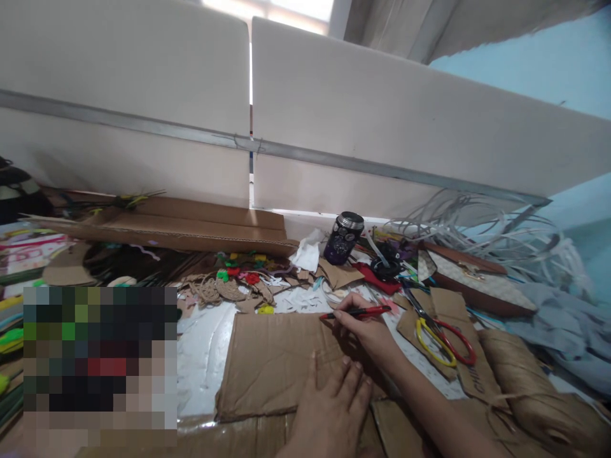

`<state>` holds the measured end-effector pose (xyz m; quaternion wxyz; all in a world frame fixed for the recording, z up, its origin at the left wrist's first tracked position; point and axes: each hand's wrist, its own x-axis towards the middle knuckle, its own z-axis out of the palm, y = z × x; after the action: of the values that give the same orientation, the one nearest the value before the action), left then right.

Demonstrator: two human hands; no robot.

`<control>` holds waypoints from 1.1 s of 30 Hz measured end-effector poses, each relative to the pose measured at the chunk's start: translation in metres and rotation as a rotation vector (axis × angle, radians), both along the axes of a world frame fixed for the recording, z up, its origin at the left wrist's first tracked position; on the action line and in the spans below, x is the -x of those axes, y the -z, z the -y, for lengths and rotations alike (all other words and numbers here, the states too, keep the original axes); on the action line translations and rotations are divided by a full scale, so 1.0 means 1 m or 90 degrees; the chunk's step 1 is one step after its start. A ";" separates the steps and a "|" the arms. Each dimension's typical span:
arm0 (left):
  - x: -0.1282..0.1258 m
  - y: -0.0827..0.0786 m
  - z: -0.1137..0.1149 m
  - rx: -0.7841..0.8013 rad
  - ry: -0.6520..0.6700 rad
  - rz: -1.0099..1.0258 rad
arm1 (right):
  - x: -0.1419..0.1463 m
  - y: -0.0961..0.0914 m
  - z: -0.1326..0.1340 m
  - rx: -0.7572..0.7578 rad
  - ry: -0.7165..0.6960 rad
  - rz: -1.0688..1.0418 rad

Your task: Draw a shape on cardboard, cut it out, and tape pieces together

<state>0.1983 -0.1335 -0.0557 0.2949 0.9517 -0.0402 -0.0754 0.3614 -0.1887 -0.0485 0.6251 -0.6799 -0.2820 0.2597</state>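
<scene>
My left hand [329, 407] lies flat with fingers spread on a brown cardboard sheet [272, 362] at the near middle of the table, holding it down. My right hand [365, 331] is closed on a red pen [356, 312], its tip touching the cardboard's far edge near the upper right corner.
Scissors with yellow and red handles [442, 337] lie right of my right hand on cardboard scraps. A dark jar [344, 238], a twine spool [529, 388], jute pieces, coloured bits and paper scraps crowd the back. White panels wall off the far side. Folded cardboard [181, 222] lies back left.
</scene>
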 end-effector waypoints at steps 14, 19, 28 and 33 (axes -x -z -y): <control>0.002 -0.003 0.000 0.011 0.010 -0.014 | 0.001 0.004 0.001 0.006 0.021 0.019; 0.002 -0.002 0.001 -0.015 0.011 -0.006 | -0.002 0.007 0.003 0.008 0.032 0.029; 0.002 0.007 0.000 -0.052 0.005 0.042 | -0.005 0.012 0.007 -0.004 0.043 0.025; 0.001 0.002 -0.001 -0.019 0.009 0.006 | -0.004 0.007 0.009 -0.001 0.043 0.030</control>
<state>0.1976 -0.1329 -0.0574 0.2801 0.9560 -0.0475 -0.0734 0.3656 -0.1981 -0.0553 0.6274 -0.6944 -0.2735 0.2220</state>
